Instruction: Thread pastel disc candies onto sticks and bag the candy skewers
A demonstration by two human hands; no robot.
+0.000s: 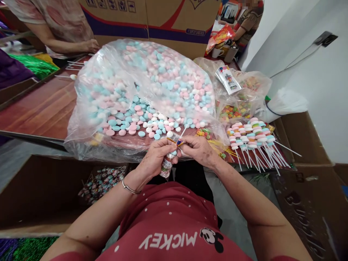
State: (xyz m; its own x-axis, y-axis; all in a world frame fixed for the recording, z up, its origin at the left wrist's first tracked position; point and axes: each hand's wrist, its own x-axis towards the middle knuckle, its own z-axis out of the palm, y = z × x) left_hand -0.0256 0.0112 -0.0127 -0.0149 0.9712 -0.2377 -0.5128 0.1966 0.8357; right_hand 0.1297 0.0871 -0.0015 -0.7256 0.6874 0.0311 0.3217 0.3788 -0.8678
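Observation:
Both hands meet over the table's front edge, around a clear-wrapped candy stick [166, 167] that hangs head down. My left hand [157, 156] is closed on its gathered neck, where the white stick [183, 132] comes out and points up and away. A gold twist tie [171, 140] crosses the neck, with a bit of blue beside it. With thumb and forefinger, my right hand [199, 150] pinches the tie's other end. Loose pink, blue and white candies [141, 134] lie just beyond the fingers. More gold ties [223, 148] rest by my right wrist.
A big clear bag of candies [163, 72] covers the middle of the table. Unwrapped candy sticks [252, 136] are stacked at right, near bags of gummy rings [233, 110] and printed cards [228, 79]. Wrapped sticks [102, 185] lie in a carton [40, 192] below left. Another person's hand [91, 46] rests at back left.

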